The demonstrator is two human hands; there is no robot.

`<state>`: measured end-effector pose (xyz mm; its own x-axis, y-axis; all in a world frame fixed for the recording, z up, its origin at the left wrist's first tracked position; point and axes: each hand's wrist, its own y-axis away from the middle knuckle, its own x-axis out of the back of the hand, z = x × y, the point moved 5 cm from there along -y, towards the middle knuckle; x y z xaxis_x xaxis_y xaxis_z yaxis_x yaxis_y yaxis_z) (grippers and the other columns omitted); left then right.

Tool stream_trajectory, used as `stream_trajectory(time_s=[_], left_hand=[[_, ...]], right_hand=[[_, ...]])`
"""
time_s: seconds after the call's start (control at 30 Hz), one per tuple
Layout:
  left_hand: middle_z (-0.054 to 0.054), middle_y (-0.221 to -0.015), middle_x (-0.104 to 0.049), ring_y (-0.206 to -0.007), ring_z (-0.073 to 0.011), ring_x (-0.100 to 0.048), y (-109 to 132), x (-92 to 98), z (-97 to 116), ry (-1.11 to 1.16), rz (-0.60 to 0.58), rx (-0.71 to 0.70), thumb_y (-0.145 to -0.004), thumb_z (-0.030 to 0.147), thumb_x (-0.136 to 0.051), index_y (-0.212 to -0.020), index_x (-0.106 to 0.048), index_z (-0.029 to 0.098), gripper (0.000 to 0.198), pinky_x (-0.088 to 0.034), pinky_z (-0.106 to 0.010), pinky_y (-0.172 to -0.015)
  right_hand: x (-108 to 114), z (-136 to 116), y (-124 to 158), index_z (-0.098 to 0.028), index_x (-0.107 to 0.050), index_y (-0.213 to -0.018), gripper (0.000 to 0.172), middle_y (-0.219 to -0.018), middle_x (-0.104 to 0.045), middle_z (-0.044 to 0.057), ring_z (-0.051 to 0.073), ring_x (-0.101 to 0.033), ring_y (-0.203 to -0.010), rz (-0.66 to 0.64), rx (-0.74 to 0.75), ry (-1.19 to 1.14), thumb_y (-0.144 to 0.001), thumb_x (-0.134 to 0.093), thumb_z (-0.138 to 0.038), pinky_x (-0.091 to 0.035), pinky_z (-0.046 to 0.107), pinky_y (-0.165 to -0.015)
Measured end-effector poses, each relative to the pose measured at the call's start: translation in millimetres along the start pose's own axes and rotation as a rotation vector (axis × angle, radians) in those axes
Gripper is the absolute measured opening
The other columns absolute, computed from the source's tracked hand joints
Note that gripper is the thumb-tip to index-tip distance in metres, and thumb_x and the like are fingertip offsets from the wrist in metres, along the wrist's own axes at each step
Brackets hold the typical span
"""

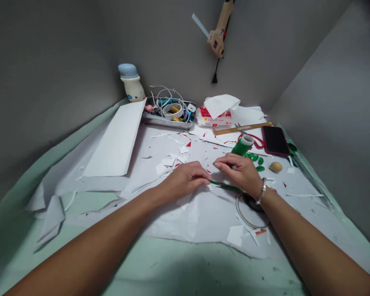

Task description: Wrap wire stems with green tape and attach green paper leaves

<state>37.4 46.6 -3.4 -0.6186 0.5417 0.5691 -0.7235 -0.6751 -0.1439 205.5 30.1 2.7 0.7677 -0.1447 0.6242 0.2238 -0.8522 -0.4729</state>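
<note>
My left hand (185, 179) pinches a thin green-wrapped stem (225, 186) at its fingertips. The stem runs rightward, below my right hand (239, 174), whose fingers curl in close above it. A roll of green tape (242, 145) stands just beyond my right hand, and its lower end is hidden behind those fingers. Several green leaf shapes (255, 160) lie beside that hand. A silver bangle (262, 191) circles my right wrist. Under both hands lies a white paper sheet (200, 218) strewn with scraps.
A metal tray (168, 123) of cables and tape stands at the back, near a bottle (132, 82) and a tissue packet (214, 119). A phone (275, 141), ruler (243, 128), wooden egg (275, 166) and wire loop (248, 213) lie about. Grey walls bound the table's back and sides.
</note>
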Motion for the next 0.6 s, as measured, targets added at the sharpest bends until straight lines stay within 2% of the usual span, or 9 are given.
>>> stream_trajectory(time_s=[0.13,0.23,0.3,0.43,0.6], left_hand=[[-0.003,-0.09,-0.067,-0.083,-0.0166,-0.061,0,14.6,-7,0.128,0.221,0.104,-0.085,0.031,-0.06,-0.088,-0.07,0.02,0.016,-0.047,-0.031,-0.08],[-0.003,-0.089,-0.067,-0.08,-0.0169,-0.061,1,21.8,-16,0.074,0.363,0.183,-0.085,0.033,-0.059,-0.088,-0.07,0.019,0.018,-0.048,-0.032,-0.078],[-0.003,-0.088,-0.066,-0.08,-0.0169,-0.061,2,23.0,-19,-0.022,0.402,0.206,-0.086,0.028,-0.058,-0.087,-0.069,0.018,0.015,-0.048,-0.032,-0.078],[-0.004,-0.089,-0.064,-0.084,-0.018,-0.06,1,15.8,-16,-0.249,0.314,0.133,-0.087,0.021,-0.053,-0.087,-0.07,0.019,0.017,-0.046,-0.031,-0.078],[-0.004,-0.087,-0.063,-0.084,-0.0182,-0.06,1,-1.3,-8,-0.335,0.053,-0.031,-0.087,0.018,-0.055,-0.092,-0.072,0.021,0.018,-0.045,-0.03,-0.075]], right_hand=[[-12,1,2,-0.02,-0.073,-0.084,0.016,-0.074,-0.067,0.002,0.014,-0.059,-0.067,-0.084,-0.007,0.006,-0.089,-0.059,-0.025,-0.046,0.026,-0.063],[-24,-12,5,-0.02,-0.073,-0.087,0.016,-0.072,-0.065,0.003,0.014,-0.059,-0.068,-0.183,0.097,0.084,-0.089,-0.058,-0.023,-0.045,0.026,-0.064],[-28,-21,8,-0.02,-0.073,-0.088,0.017,-0.07,-0.064,0.003,0.015,-0.057,-0.069,-0.225,0.185,0.15,-0.09,-0.057,-0.024,-0.044,0.027,-0.066],[-20,-31,7,-0.02,-0.073,-0.091,0.019,-0.075,-0.066,0.005,0.016,-0.056,-0.071,-0.153,0.264,0.182,-0.092,-0.055,-0.027,-0.045,0.029,-0.067],[-1,-18,2,-0.02,-0.073,-0.086,0.015,-0.066,-0.061,0.002,0.014,-0.053,-0.064,-0.032,0.127,0.102,-0.09,-0.059,-0.025,-0.043,0.028,-0.062]])
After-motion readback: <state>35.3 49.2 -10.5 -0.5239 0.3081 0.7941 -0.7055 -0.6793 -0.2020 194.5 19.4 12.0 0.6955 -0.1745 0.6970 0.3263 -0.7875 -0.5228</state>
